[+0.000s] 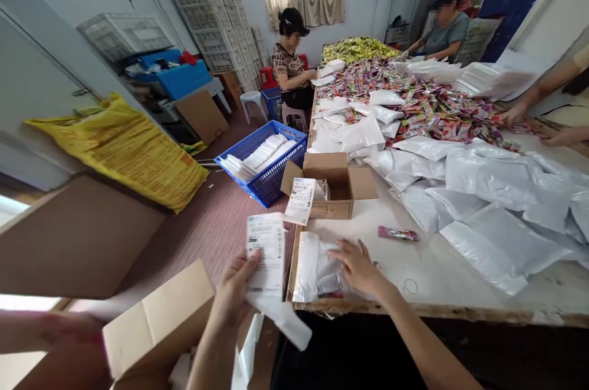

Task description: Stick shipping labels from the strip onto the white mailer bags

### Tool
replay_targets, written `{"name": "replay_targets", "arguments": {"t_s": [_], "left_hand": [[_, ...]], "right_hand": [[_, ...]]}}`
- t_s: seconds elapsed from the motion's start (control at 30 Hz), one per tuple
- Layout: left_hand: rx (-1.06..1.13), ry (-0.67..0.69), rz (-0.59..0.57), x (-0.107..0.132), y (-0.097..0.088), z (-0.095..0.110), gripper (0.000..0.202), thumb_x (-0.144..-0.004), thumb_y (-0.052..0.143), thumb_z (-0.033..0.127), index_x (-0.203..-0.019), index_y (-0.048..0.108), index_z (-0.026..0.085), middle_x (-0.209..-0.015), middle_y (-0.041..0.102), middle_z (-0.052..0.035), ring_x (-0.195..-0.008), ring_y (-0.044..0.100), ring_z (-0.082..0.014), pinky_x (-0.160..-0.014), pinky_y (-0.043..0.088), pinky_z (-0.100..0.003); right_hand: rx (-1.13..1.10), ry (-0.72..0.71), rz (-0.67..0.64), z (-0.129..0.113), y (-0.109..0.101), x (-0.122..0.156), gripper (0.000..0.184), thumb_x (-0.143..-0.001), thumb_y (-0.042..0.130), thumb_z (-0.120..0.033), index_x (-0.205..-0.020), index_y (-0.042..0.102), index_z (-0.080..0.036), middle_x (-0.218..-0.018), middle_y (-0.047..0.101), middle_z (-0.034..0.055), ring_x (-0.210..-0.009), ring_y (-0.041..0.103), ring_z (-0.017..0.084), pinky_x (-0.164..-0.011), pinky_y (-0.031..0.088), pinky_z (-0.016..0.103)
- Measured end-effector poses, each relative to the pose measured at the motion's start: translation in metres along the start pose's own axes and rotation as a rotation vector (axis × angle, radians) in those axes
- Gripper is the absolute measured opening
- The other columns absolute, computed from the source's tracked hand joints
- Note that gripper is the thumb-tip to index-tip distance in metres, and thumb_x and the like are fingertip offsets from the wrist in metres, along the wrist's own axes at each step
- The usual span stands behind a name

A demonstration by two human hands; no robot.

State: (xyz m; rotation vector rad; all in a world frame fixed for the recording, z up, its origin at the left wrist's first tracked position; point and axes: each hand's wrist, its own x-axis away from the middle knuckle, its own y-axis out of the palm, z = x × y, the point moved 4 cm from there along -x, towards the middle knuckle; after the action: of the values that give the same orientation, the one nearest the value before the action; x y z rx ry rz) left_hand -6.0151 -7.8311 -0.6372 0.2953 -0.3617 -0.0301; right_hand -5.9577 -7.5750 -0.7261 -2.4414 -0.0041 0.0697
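My left hand [235,289] is closed on a white shipping label strip [265,255], held up off the table's near left corner, with its backing paper trailing down. My right hand [356,267] lies with fingers spread flat on a white plastic mailer bag [315,268] that rests at the near edge of the white table [414,267]. A single pink snack packet [398,233] lies just beyond that hand. An open cardboard box [334,184] with a printed label [300,200] hanging on its flap stands behind the bag.
Several white mailer bags [488,206] cover the table's right side, with heaps of coloured packets [432,105] farther back. A blue basket [267,166] sits on the floor at left, a cardboard box [159,322] below my left arm. Other people sit at the far end and right edge.
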Motion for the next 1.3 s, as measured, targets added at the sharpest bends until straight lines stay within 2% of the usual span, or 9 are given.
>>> {"name": "replay_targets", "arguments": {"t_s": [0.2, 0.37, 0.53, 0.67, 0.8, 0.87, 0.93, 1.13, 1.3], "left_hand": [[-0.152, 0.018, -0.196, 0.019, 0.037, -0.045, 0.026, -0.065, 0.083, 0.015, -0.089, 0.075, 0.009, -0.094, 0.076, -0.0139, -0.092, 0.070, -0.0303, -0.079, 0.054, -0.029], [0.142, -0.482, -0.423, 0.018, 0.045, -0.067, 0.039, -0.081, 0.066, 0.041, -0.097, 0.073, 0.006, -0.100, 0.075, -0.0173, -0.104, 0.067, -0.0351, -0.086, 0.055, -0.039], [0.226, -0.633, -0.145, -0.005, 0.042, -0.052, 0.040, -0.094, 0.046, 0.028, -0.113, 0.063, -0.003, -0.087, 0.075, -0.0200, -0.087, 0.073, -0.0287, -0.079, 0.058, -0.034], [0.285, -0.395, 0.080, -0.029, 0.014, -0.028, 0.032, -0.095, 0.044, 0.016, -0.120, 0.058, 0.001, -0.080, 0.075, -0.0126, -0.072, 0.074, -0.0225, -0.074, 0.059, -0.031], [0.267, -0.253, 0.183, -0.041, -0.025, -0.004, 0.028, -0.093, 0.047, 0.012, -0.117, 0.060, 0.004, -0.073, 0.075, -0.0091, -0.062, 0.072, -0.0201, -0.067, 0.060, -0.029], [0.238, -0.217, 0.132, -0.041, -0.035, 0.007, 0.029, -0.093, 0.050, 0.016, -0.116, 0.061, 0.004, -0.078, 0.076, -0.0122, -0.064, 0.073, -0.0221, -0.064, 0.061, -0.030], [0.194, -0.218, 0.060, -0.037, -0.036, 0.015, 0.030, -0.092, 0.051, 0.018, -0.114, 0.063, 0.002, -0.078, 0.076, -0.0146, -0.061, 0.072, -0.0227, -0.057, 0.060, -0.029], [0.105, -0.264, -0.048, -0.022, -0.014, 0.006, 0.031, -0.091, 0.054, 0.021, -0.106, 0.068, -0.002, -0.068, 0.074, -0.0162, -0.051, 0.070, -0.0231, -0.045, 0.056, -0.026], [0.078, -0.300, -0.042, -0.013, 0.004, -0.014, 0.025, -0.087, 0.059, 0.017, -0.104, 0.070, 0.003, -0.073, 0.075, -0.0154, -0.063, 0.074, -0.0260, -0.062, 0.062, -0.031]], "right_hand": [[-0.373, -0.111, 0.182, -0.061, -0.013, 0.019, 0.055, -0.093, 0.054, -0.030, -0.145, 0.036, -0.030, -0.121, 0.064, 0.0075, -0.114, 0.060, 0.024, -0.097, 0.050, 0.044], [-0.214, -0.422, 0.297, -0.099, -0.003, 0.032, 0.040, -0.092, 0.037, -0.013, -0.117, 0.054, -0.038, -0.092, 0.069, -0.0005, -0.084, 0.067, 0.023, -0.070, 0.058, 0.039], [-0.117, -0.462, 0.257, -0.121, 0.000, 0.034, 0.023, -0.091, 0.041, -0.016, -0.095, 0.054, -0.035, -0.083, 0.063, 0.0004, -0.076, 0.063, 0.024, -0.063, 0.056, 0.042], [-0.316, -0.466, 0.243, -0.134, -0.056, 0.048, 0.015, -0.093, 0.046, -0.020, -0.083, 0.051, -0.030, -0.081, 0.060, 0.0017, -0.078, 0.060, 0.023, -0.066, 0.054, 0.041], [-0.633, -0.280, 0.574, -0.102, -0.103, 0.033, 0.017, -0.094, 0.050, -0.040, -0.082, 0.045, -0.029, -0.068, 0.046, 0.0018, -0.065, 0.051, 0.021, -0.061, 0.049, 0.035], [-0.525, -0.101, 0.577, -0.074, -0.084, 0.005, 0.022, -0.094, 0.045, -0.048, -0.086, 0.044, -0.027, -0.072, 0.048, 0.0025, -0.066, 0.052, 0.020, -0.062, 0.048, 0.034], [-0.339, 0.021, 0.315, -0.050, -0.037, -0.027, 0.030, -0.093, 0.040, -0.053, -0.086, 0.047, -0.025, -0.072, 0.053, 0.0035, -0.068, 0.055, 0.022, -0.064, 0.050, 0.038], [-0.055, -0.061, 0.142, -0.019, 0.068, -0.040, 0.038, -0.085, 0.061, -0.045, -0.120, 0.056, -0.032, -0.134, 0.054, 0.0086, -0.132, 0.041, 0.039, -0.110, 0.026, 0.064], [0.093, -0.202, 0.010, -0.004, 0.056, -0.021, 0.075, -0.072, 0.073, -0.059, -0.138, 0.046, -0.034, -0.147, 0.045, 0.0051, -0.136, 0.038, 0.038, -0.117, 0.020, 0.060]]}}
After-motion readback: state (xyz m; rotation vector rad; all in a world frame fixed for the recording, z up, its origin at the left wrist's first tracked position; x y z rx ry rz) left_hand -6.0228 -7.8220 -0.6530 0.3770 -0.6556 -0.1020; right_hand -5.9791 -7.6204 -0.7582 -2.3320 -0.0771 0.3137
